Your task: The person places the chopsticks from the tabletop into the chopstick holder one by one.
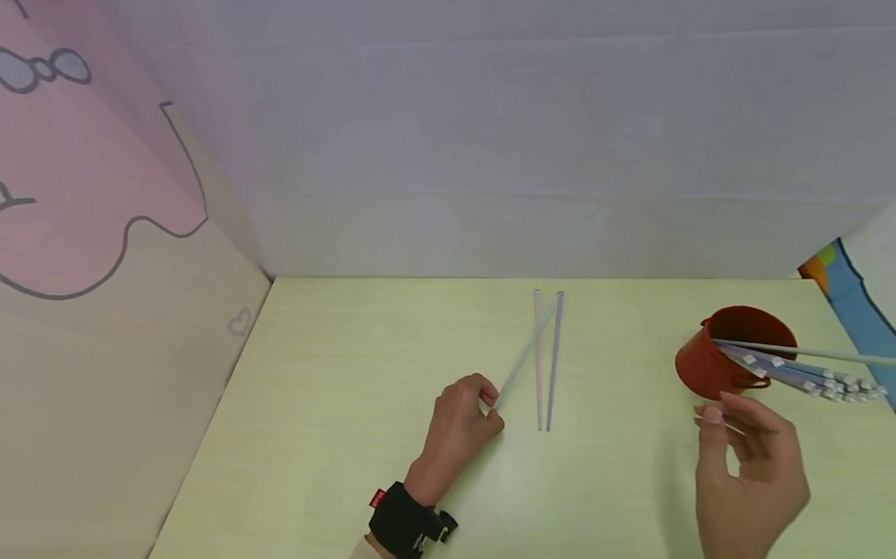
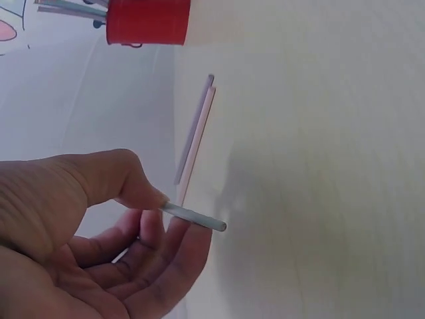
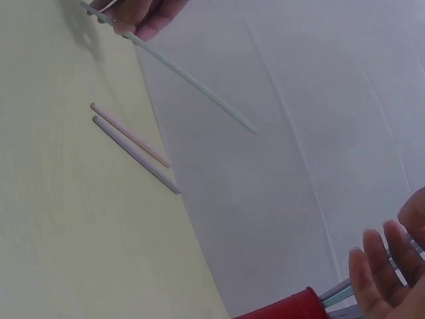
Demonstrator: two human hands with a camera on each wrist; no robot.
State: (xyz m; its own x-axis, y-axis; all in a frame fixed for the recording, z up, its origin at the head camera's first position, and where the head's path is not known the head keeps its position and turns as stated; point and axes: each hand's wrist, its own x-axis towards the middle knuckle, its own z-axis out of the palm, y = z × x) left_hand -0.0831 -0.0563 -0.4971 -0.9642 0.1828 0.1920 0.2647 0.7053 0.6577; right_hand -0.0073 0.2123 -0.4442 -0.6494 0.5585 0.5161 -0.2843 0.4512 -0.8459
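Observation:
My left hand (image 1: 460, 426) pinches one end of a pale green chopstick (image 1: 523, 358) between thumb and fingers; its far end points away from me. In the right wrist view this green chopstick (image 3: 192, 80) slants across the wall behind. Just right of it, a pink chopstick (image 1: 539, 392) and a purple chopstick (image 1: 555, 359) lie side by side on the table, the green one crossing over the pink in the head view. My right hand (image 1: 755, 476), fingers loosely bent with nothing visible between them, is in front of a red cup (image 1: 695, 365) of several chopsticks (image 1: 811, 379).
The pale yellow-green table (image 1: 324, 374) meets a plain light wall (image 1: 499, 148) at the back. On the left stands a panel with pink drawings (image 1: 85, 172), and another patterned panel (image 1: 891, 274) borders the right edge. One longer pale stick (image 1: 865, 358) reaches from the cup past the right frame edge.

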